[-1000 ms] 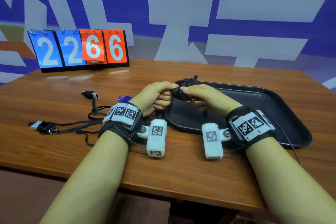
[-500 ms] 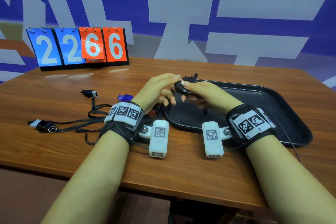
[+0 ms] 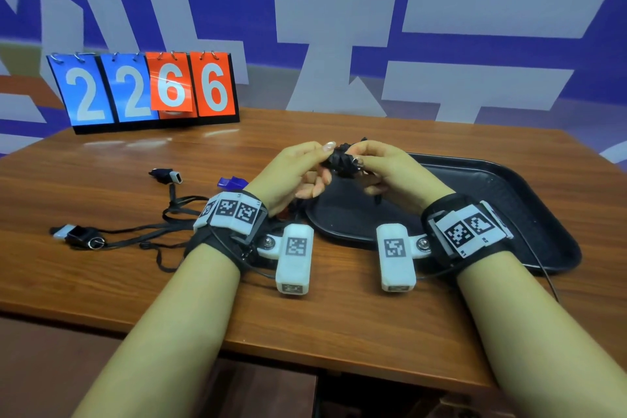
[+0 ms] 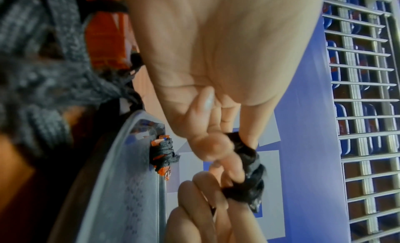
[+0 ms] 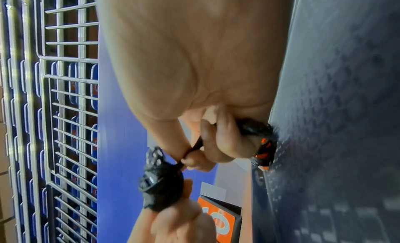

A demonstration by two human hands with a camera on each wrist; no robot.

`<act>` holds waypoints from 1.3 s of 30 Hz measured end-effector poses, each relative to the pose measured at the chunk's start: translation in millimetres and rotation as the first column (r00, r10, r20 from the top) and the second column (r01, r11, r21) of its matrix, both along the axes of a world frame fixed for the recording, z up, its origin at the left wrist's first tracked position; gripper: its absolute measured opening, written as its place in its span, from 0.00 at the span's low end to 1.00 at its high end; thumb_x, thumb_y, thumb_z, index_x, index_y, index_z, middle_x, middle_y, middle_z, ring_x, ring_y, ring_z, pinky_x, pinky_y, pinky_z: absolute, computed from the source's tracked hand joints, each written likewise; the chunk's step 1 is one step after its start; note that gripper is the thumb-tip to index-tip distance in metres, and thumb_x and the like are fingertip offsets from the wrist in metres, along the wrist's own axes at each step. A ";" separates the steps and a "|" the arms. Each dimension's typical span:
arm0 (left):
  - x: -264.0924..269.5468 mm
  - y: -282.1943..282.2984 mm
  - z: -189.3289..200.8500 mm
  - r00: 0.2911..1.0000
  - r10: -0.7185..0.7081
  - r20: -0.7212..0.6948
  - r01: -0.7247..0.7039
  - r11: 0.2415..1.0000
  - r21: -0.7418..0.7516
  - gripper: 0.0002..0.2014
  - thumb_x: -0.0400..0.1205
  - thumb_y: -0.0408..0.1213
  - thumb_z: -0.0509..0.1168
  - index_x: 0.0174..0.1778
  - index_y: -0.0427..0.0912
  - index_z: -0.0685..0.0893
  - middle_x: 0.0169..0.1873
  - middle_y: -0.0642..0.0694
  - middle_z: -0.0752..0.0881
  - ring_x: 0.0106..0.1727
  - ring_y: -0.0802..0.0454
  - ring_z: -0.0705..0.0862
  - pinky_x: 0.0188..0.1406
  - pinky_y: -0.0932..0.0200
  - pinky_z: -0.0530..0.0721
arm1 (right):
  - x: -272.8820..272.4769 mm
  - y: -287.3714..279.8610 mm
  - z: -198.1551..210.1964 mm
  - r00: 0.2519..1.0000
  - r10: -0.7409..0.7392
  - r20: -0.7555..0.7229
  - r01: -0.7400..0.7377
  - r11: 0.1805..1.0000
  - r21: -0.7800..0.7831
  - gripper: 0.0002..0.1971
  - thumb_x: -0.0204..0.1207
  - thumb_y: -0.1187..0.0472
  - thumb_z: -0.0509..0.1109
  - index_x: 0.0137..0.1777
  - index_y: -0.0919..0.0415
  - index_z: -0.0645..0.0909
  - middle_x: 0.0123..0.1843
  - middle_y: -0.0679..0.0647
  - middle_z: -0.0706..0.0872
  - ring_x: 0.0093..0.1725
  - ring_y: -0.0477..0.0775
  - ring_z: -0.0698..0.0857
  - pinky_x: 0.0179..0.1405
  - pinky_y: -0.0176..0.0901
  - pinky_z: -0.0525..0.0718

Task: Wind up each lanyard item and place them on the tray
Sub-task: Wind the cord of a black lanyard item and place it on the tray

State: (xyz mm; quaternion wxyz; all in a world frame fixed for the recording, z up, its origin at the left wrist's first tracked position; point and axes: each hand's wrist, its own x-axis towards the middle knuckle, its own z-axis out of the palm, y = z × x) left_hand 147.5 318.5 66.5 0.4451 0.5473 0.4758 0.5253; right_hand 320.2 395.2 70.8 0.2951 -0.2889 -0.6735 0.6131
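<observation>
A black lanyard item, wound into a tight bundle (image 3: 341,161), is held in the air over the near-left part of the black tray (image 3: 509,214). My left hand (image 3: 324,159) pinches the bundle (image 4: 249,162) from the left. From the right, my right hand (image 3: 359,159) grips it, pinching a strand of the cord (image 5: 190,152) that runs into the bundle (image 5: 160,183). An orange item wound in black cord (image 4: 163,154) lies on the tray (image 4: 121,161) beyond the hands; the head view hides it.
Unwound lanyards lie on the wooden table at the left: a black-and-white item (image 3: 166,176), another with a ring (image 3: 74,234) and a blue whistle (image 3: 232,182), their cords tangled beside my left wrist. A flip scoreboard (image 3: 149,88) stands at the back left.
Half a second ago my left fingers were spread over the bundle; now they pinch it again. The bundle stays above the tray's near-left part.
</observation>
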 end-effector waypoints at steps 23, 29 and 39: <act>5.4 0.8 -1.3 0.990 0.139 0.033 -0.142 0.979 0.144 0.11 0.92 0.39 0.54 0.43 0.40 0.69 0.18 0.47 0.79 0.16 0.58 0.65 0.16 0.69 0.63 | -2.0 -17.6 4.6 0.961 0.166 0.222 -0.233 0.916 0.327 0.16 0.88 0.53 0.59 0.46 0.59 0.85 0.27 0.47 0.67 0.25 0.45 0.62 0.24 0.33 0.63; 2.2 -0.5 -1.3 0.999 0.037 0.013 -0.039 0.992 0.123 0.16 0.91 0.43 0.55 0.37 0.43 0.70 0.21 0.46 0.74 0.17 0.58 0.61 0.19 0.66 0.58 | -3.1 -21.5 5.3 0.964 0.218 0.151 -0.250 0.939 0.236 0.23 0.88 0.59 0.60 0.33 0.48 0.90 0.24 0.45 0.67 0.25 0.47 0.61 0.26 0.36 0.61; -0.4 -2.7 -1.0 0.990 -0.023 -0.140 0.041 0.991 0.126 0.12 0.91 0.39 0.55 0.41 0.42 0.71 0.20 0.54 0.69 0.26 0.55 0.71 0.21 0.71 0.65 | 3.1 -13.9 2.8 0.960 0.261 0.100 -0.268 0.962 0.060 0.17 0.85 0.68 0.63 0.37 0.58 0.87 0.32 0.51 0.83 0.30 0.47 0.76 0.35 0.37 0.77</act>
